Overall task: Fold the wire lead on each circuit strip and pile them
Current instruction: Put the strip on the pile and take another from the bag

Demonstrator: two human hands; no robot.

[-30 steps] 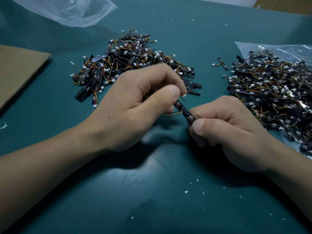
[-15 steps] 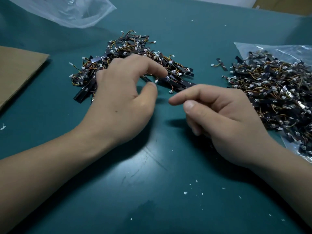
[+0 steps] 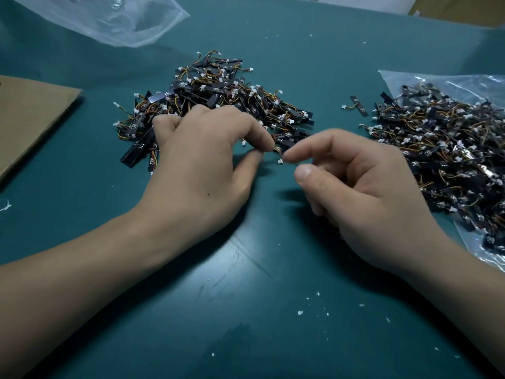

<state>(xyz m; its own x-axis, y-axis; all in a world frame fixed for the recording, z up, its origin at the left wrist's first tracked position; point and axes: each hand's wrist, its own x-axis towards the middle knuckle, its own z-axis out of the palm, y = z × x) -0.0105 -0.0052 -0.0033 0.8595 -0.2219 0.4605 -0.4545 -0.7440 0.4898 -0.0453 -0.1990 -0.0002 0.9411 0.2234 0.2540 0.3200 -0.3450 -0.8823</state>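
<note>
The left hand (image 3: 207,165) hangs over the near edge of the pile of folded circuit strips (image 3: 218,105), fingers curled, forefinger and thumb drawn almost together. Whether they pinch a lead there I cannot tell. The right hand (image 3: 363,187) hovers just right of it, loosely open, forefinger stretched toward the left hand, holding nothing. Between the two fingertips a white connector (image 3: 280,160) on its orange lead trails off the pile's near right corner onto the green table mat (image 3: 246,310). The unfolded strips (image 3: 442,149) lie heaped at the right on a clear plastic bag (image 3: 464,83), with one stray strip (image 3: 358,105) just left of them. A cardboard sheet (image 3: 30,119) lies at the left, and another clear bag (image 3: 123,20) lies far left.

The risk, as I judge it, is snagging. The leads are springy and tangled, so a withdrawing finger could drag a connector along, pull strips out of the pile, or let a fold spring open.

A second ago both hands pinched a single strip between them, nearer over the mat. Now they have parted, the strip has left the right hand, and the left has travelled to the pile.
</note>
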